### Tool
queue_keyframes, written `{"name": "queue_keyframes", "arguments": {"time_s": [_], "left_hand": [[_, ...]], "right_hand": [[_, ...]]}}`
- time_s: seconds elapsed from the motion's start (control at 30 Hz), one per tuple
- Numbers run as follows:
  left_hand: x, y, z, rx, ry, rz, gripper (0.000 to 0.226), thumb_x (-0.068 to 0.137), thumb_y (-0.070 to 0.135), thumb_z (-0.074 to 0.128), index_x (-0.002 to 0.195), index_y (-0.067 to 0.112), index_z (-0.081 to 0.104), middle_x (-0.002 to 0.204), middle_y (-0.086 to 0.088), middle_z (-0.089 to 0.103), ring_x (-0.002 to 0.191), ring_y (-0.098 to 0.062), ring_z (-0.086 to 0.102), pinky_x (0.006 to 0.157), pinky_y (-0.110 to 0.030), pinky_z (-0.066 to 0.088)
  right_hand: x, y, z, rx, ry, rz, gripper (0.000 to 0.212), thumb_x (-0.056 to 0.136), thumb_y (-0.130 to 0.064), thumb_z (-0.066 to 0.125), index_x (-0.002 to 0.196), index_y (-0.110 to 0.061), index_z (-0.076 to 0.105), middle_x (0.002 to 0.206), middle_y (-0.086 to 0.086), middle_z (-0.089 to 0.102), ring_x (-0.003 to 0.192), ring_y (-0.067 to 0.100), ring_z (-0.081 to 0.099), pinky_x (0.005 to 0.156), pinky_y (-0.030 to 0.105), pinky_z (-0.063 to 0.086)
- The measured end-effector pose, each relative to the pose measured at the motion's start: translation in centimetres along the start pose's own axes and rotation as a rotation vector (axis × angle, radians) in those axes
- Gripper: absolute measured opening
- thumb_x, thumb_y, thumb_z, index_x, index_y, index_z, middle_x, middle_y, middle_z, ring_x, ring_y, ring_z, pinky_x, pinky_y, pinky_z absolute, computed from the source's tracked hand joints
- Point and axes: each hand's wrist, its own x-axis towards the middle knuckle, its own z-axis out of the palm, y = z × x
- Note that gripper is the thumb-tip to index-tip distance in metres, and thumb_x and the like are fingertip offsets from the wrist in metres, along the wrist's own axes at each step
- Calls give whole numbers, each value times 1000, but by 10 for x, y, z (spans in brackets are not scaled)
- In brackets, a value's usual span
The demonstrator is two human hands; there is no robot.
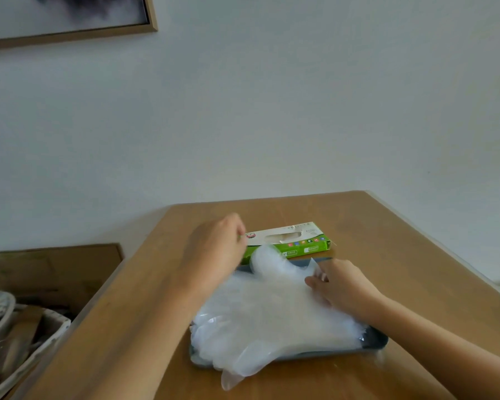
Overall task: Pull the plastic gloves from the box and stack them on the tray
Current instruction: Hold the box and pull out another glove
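A green and white glove box point(296, 241) lies flat on the wooden table behind a dark grey tray point(375, 340). A thick pile of clear plastic gloves point(269, 319) covers most of the tray and hangs over its front edge. My left hand point(214, 249) is at the box's left end, fingers curled down; what they touch is hidden. My right hand point(338, 284) lies on the pile's right side and pinches the top glove's edge near the far rim.
The wooden table point(387, 241) meets a pale wall at its far edge. To the left, below table level, stand a cardboard box point(49, 269) and a white basket point(26, 336) of clutter. A framed picture point(70, 18) hangs top left.
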Motion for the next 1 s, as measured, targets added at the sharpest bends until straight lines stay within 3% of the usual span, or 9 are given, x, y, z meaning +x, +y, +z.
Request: {"name": "queue_keyframes", "arguments": {"time_s": [0.1, 0.17, 0.3, 0.47, 0.57, 0.63, 0.73, 0.87, 1.0], "left_hand": [[-25, 30, 24, -119, -148, 212, 14, 90, 22, 53, 91, 20, 67, 91, 3, 70, 87, -14, 64, 79, -31, 49], [-36, 34, 45, -118, -310, 308, 26, 95, 29, 52, 116, 22, 65, 117, 2, 66, 108, -13, 59, 94, -29, 45], [-39, 18, 76, 54, -593, 387, 69, 98, 52, 37, 154, 17, 15, 160, -1, 15, 147, -13, 10, 118, -30, 5], [-44, 6, 92, 75, -716, 387, 82, 92, 69, 23, 153, 26, -11, 159, 10, -17, 145, -8, -19, 118, -39, -10], [-45, 7, 95, 75, -685, 363, 89, 88, 73, 25, 153, 23, -9, 161, 6, -15, 145, -9, -18, 119, -42, -8], [-45, 5, 92, 95, -717, 323, 96, 85, 77, 29, 152, 23, -13, 159, 5, -20, 144, -8, -22, 119, -43, -9], [-44, -9, 78, 120, -791, 258, 112, 76, 81, 42, 150, 25, -20, 157, 8, -26, 143, -9, -24, 119, -45, -10], [-31, -40, 50, 242, -871, 212, 117, 75, 73, 58, 150, 27, -20, 157, 4, -26, 144, -13, -23, 119, -42, -10], [-14, -57, 25, 278, -980, 133, 115, 73, 64, 69, 153, 32, -7, 161, 9, -9, 148, -19, -8, 119, -36, 1]], "right_hand": [[1, 2, 3, 16, 23, 24, 33, 93, -34, 51, 78, -8, 63, 77, 4, 69, 75, 25, 64, 71, 33, 52], [3, 3, 4, 10, 33, 40, 33, 93, -35, 51, 76, -8, 60, 80, 5, 68, 78, 26, 62, 69, 31, 49], [-3, 1, 1, -103, 63, 18, 24, 96, -36, 47, 84, -15, 52, 88, 4, 61, 81, 26, 57, 63, 31, 39], [-13, 8, -7, -270, 291, -464, 47, 92, -44, 52, 133, -21, 47, 131, -5, 50, 122, 18, 46, 99, 26, 40], [-19, 13, -5, -273, -21, -663, 51, 100, -44, 38, 149, -34, 26, 154, -15, 25, 140, 4, 25, 111, 15, 15], [-23, 19, -6, -330, -230, -589, 63, 98, -56, 29, 152, -37, 1, 158, -19, 0, 143, -2, 4, 106, 10, -3], [-20, 27, -13, -469, -342, -527, 77, 92, -66, 27, 151, -34, -10, 158, -11, -13, 144, 4, -10, 102, 15, -17], [-14, 29, -23, -482, -474, -490, 87, 87, -71, 36, 148, -38, -16, 157, -11, -20, 133, -1, -24, 99, 20, -20], [-6, 20, -39, -399, -580, -394, 98, 75, -72, 56, 149, -46, -3, 156, -25, -7, 140, -2, -6, 116, 30, -1]]}}
